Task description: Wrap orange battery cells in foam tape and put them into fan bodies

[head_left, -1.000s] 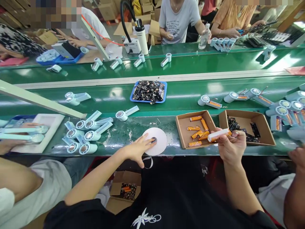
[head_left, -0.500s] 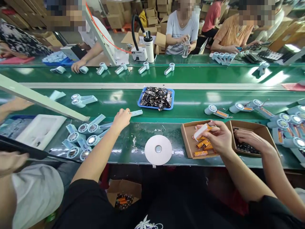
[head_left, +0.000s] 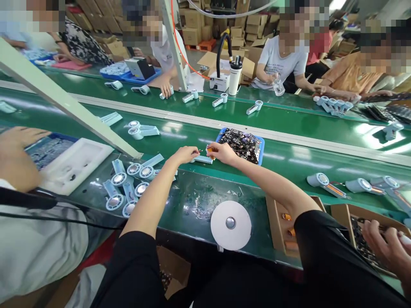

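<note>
My left hand (head_left: 185, 155) is closed over the left end of a light-blue handheld fan housing (head_left: 204, 159), which lies on the green belt with its open handle pointing right. The fan's round head is hidden under that hand. Thin reddish wire shows at my left fingertips. Pinched in my right hand (head_left: 224, 153) is an orange battery (head_left: 210, 151), held just above the handle; whether it touches the housing I cannot tell. Close behind my right hand sits a blue tray (head_left: 261, 149) heaped with black circuit boards (head_left: 240, 143).
A white tape roll (head_left: 236, 235) lies on the bench. Several fan housings (head_left: 135, 182) are grouped left, near a slanted post (head_left: 80, 102). At right stand a cardboard box (head_left: 272, 222) of batteries and one of dark parts, with a co-worker's hand (head_left: 385, 244) over the latter.
My right hand has carried the battery from the cardboard box leftward to the fan housing. My left hand stays at the housing. The view has turned left and tilted.
</note>
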A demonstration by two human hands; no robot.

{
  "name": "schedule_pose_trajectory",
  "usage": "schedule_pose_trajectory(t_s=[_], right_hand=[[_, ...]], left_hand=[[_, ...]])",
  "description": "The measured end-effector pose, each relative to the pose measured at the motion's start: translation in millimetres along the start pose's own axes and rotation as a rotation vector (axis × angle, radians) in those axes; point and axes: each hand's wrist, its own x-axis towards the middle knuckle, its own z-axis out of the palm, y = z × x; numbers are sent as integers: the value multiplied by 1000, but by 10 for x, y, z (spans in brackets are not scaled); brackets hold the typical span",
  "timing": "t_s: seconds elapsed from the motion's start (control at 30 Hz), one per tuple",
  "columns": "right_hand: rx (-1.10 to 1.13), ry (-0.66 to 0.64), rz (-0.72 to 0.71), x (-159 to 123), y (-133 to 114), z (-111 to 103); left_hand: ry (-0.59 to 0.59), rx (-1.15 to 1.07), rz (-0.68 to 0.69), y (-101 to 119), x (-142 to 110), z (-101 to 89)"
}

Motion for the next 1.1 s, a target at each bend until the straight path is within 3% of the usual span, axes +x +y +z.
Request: schedule_pose_trajectory(t_s=[0.13, 0.33, 0.5, 0.6, 0.7, 0.8, 0.87, 0.93, 1.0, 1.1], right_hand=[[-146, -95, -14, 165, 41, 235], [-323, -226, -20, 67, 107, 335], [-363, -271, -32, 91, -27, 447], [-314, -288, -48, 130, -172, 352], [-210, -238, -86, -62, -291, -10], [-127, -131, -116, -756, -315, -545], [-95, -108, -96, -1497, -273, -875], [-33, -150, -57, -2326, -219, -1098], [58, -130, 57, -3078, -189, -1185], [169, 11, 214, -3830, -225, -1086]], left_hand=[[63, -29, -44, 59, -19, 102], [123, -79, -77, 163, 72, 206], [151, -131, -87, 235, 88, 253], [169, -146, -86, 311, 41, 179], [223, -146, -41, 464, -136, 24], [308, -137, 88, 758, -586, 25], [275, -131, 261, 1006, -1058, 240], [113, -118, 500, 1220, -1590, 602], [-43, -57, 656, 1343, -2058, 989], [-109, 22, 623, 1385, -2441, 1352]])
